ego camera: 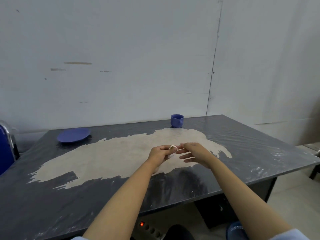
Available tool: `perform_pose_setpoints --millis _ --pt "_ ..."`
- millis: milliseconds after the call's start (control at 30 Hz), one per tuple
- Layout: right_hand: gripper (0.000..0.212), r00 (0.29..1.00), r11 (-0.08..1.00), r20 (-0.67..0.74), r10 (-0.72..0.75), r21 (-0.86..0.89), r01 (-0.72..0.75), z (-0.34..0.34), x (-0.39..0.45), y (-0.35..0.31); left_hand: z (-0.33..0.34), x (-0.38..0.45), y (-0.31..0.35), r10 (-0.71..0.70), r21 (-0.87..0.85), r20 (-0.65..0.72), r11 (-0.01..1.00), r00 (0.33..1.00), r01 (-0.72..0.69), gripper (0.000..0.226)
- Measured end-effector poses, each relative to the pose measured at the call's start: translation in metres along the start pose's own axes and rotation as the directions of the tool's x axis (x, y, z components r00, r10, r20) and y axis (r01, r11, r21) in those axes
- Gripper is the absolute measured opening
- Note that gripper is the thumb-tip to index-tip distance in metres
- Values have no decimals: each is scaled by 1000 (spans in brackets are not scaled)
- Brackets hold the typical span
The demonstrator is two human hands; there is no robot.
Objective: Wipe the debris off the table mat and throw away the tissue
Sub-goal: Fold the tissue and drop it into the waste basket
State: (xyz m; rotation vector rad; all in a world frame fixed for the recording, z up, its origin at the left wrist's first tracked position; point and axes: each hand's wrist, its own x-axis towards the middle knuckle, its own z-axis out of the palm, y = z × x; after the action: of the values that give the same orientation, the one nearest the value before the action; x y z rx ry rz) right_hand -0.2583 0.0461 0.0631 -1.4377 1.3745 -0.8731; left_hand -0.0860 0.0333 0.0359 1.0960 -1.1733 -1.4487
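at the far left a blue chair (6,149) stands beside the dark worktop (251,146). further in, a blue plate (74,135) rests near the back edge, just past the pale, worn patch (103,163) that spreads across the middle of the surface. i cannot tell whether that patch or the glossy film over the worktop is the mat; no loose debris shows on it from here.

toward the centre, the left hand (160,155) has its fingers (165,148) closed around a small crumpled tissue (173,149), held just above the patch. the right hand (194,152) is beside it, thumb and forefinger pinching at the tissue's edge while the other fingers are spread loose.

behind them, a blue cup (177,120) stands at the back edge.

the wad looks tiny and lightly held; if crumbs are folded inside, tugging at it could spill them back onto the surface. no bin is in view, so carrying it off loosely could drop bits on the floor.
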Motion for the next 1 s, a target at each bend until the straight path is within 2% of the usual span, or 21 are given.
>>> perform_pose_setpoints --millis 100,233,433,700,1000 --pt "36 1000 996 -1 27 89 -27 -13 -7 -1 16 8 1 -15 -79 7 997 1000 15 31" --pt "34 999 985 -14 34 172 -31 -32 -15 0 38 13 4 -36 -178 47 983 998 43 38" --pt "31 997 972 -63 45 232 -30 -65 -23 7 77 12 8 -41 -292 128 953 991 77 35" --pt "37 990 956 -136 27 292 14 -112 -41 28 131 17 1 -52 -314 206 942 977 116 36" --pt "47 977 976 -207 51 218 -5 -167 -76 53 194 12 -17 -73 -303 298 938 952 167 35"
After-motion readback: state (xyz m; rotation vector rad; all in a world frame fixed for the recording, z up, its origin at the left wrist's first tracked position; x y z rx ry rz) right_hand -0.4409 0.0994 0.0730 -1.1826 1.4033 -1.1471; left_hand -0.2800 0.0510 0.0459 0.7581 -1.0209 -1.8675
